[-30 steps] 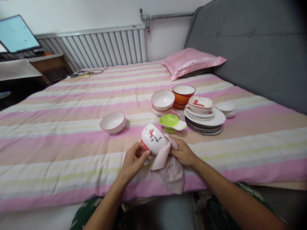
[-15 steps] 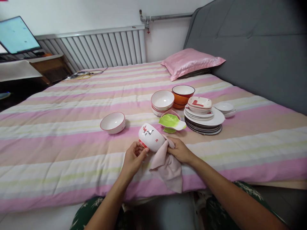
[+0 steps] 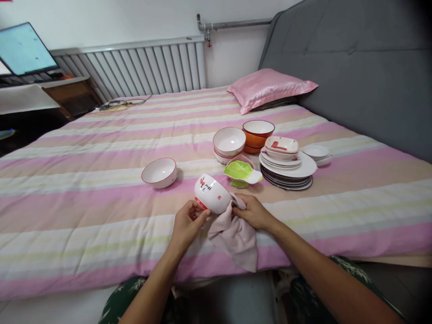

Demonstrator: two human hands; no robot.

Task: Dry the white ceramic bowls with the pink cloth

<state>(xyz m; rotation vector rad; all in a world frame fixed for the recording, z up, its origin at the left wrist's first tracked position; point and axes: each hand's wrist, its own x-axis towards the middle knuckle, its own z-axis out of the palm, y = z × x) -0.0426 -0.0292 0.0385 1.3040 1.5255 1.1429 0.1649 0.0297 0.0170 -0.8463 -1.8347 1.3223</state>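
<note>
A white bowl point(image 3: 212, 194) with a red foot and a printed flower-and-writing design is held tilted on its side above the striped bedspread. My left hand point(image 3: 189, 223) pinches it by the red foot, thumb below. At the bowl's rim, my right hand point(image 3: 253, 212) grips a pale pink cloth point(image 3: 236, 238), which is pressed against the rim and hangs down toward the bed's edge. The right fingertips are partly hidden by cloth and bowl. Just beyond stands a green leaf-shaped dish point(image 3: 240, 171). Left of the held bowl, a red-rimmed white bowl point(image 3: 159, 173) sits upright.
Behind are stacked white bowls point(image 3: 229, 141), orange bowls point(image 3: 254, 138), a pile of plates point(image 3: 308, 165) topped by square dishes point(image 3: 282, 145), and small saucers point(image 3: 316, 151). A pink pillow point(image 3: 272, 87) lies by the grey headboard point(image 3: 351, 76). Cables point(image 3: 123, 104) lie at the far left.
The bowl has turned slightly in my hands, its printed design shifting a little left. The cloth's hanging folds have shifted slightly. Other dishes stay put.
</note>
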